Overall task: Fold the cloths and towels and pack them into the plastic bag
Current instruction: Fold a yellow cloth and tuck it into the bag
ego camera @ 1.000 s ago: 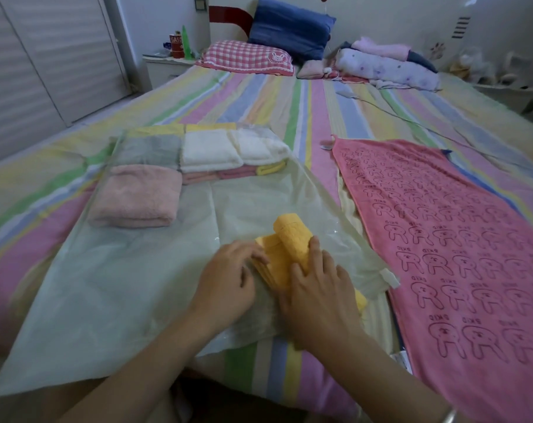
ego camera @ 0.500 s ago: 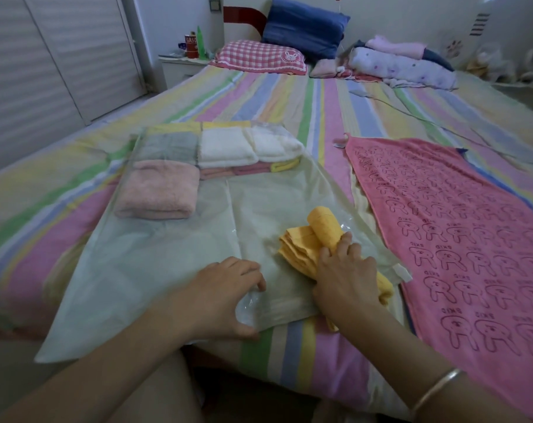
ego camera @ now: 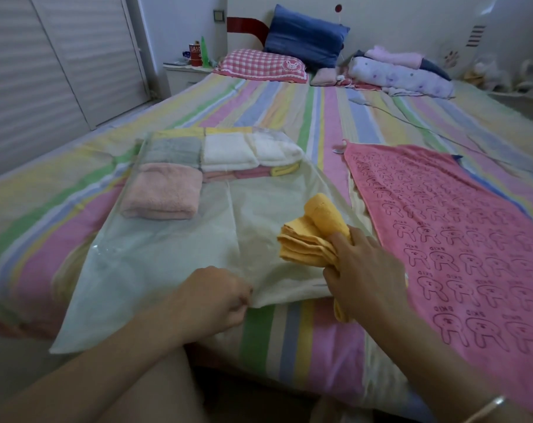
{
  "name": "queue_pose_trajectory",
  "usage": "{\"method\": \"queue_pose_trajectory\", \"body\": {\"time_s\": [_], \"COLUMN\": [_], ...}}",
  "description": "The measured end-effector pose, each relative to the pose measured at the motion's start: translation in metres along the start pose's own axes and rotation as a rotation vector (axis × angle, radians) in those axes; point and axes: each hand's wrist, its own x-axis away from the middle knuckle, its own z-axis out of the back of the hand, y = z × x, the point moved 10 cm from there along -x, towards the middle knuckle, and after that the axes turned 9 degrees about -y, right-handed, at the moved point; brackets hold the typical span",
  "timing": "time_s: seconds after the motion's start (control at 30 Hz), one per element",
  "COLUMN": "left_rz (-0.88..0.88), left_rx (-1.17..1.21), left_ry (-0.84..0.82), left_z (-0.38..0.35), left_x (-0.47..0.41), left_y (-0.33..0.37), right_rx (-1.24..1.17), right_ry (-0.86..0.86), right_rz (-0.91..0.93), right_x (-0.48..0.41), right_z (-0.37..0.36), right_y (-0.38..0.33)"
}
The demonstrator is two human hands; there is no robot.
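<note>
Bed (ego camera: 305, 123) covered by a pastel striped sheet; slatted closet doors (ego camera: 61, 56) seen at far left, a nightstand (ego camera: 183, 73) with bottles beside them. At the far end: checked pillow (ego camera: 260, 65), blue pillow (ego camera: 305, 38), rolled bedding (ego camera: 402, 76).

Plastic bag (ego camera: 167, 264) laid flat on the near-left part of the bed, its open mouth toward the near edge. Folded towels stacked inside at its far end: pink towel (ego camera: 163, 190) nearest, grey towel (ego camera: 173, 149) behind it, white towels (ego camera: 247, 149) to the right of that.

Large pink towel (ego camera: 448, 221) with a printed rabbit pattern spread flat on the right, just beside the bag.

Left hand (ego camera: 216, 297) held at the bag's near edge, fingers pinched on the plastic rim, which is lifted slightly. Right hand (ego camera: 366, 276) placed at the bag's near-right corner, fingers closed around a folded yellow cloth (ego camera: 314, 236); the cloth lies on top of the bag, partly rolled, one end hanging below the palm. A bracelet (ego camera: 484, 407) is worn on the right wrist.
</note>
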Motion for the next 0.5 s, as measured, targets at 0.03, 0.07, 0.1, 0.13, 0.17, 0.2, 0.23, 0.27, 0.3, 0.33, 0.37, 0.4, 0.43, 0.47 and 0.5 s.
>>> {"method": "queue_pose_trajectory", "body": {"time_s": [0.03,0.07,0.1,0.13,0.17,0.2,0.23,0.27,0.3,0.33,0.37,0.4,0.43,0.47,0.5], "left_rz": [0.023,0.053,0.07,0.1,0.161,0.234,0.301,0.347,0.381,0.396,0.401,0.409,0.431,0.46,0.481], "left_rx": [-0.08,-0.15,-0.197,-0.198,-0.139,-0.055,0.049,0.175,0.322,0.492,0.659,0.807,0.929,1.02,1.09], "left_ry": [0.03,0.056,0.094,0.132,0.157,0.155,0.14,0.114,0.065,0.012,-0.027,-0.036,-0.028,-0.001,0.048], "left_z": [0.001,0.003,0.008,0.014,0.022,0.027,0.031,0.03,0.026,0.023,0.021,0.021,0.022,0.024,0.029], "left_x": [0.001,0.001,0.002,0.003,0.004,0.005,0.007,0.007,0.007,0.005,0.005,0.004,0.005,0.006,0.008], "left_y": [0.002,0.004,0.008,0.009,0.005,-0.002,-0.011,-0.021,-0.03,-0.037,-0.041,-0.044,-0.048,-0.053,-0.056], "right_rx": [-0.001,-0.005,-0.012,-0.021,-0.035,-0.063,-0.106,-0.158,-0.211,-0.255,-0.281,-0.275,-0.231,-0.163,-0.088], "right_ry": [0.018,0.036,0.047,0.06,0.079,0.1,0.119,0.129,0.137,0.146,0.157,0.171,0.187,0.197,0.192], "right_rz": [0.008,0.013,0.018,0.028,0.046,0.066,0.086,0.106,0.13,0.169,0.228,0.301,0.382,0.461,0.528], "right_x": [0.002,0.004,0.006,0.008,0.01,0.013,0.017,0.02,0.024,0.028,0.032,0.038,0.044,0.049,0.054], "right_z": [0.002,0.005,0.006,0.008,0.011,0.014,0.018,0.022,0.026,0.031,0.036,0.04,0.043,0.043,0.038], "right_y": [0.001,0.003,0.005,0.007,0.007,0.008,0.008,0.007,0.005,0.001,-0.005,-0.014,-0.024,-0.034,-0.043]}}
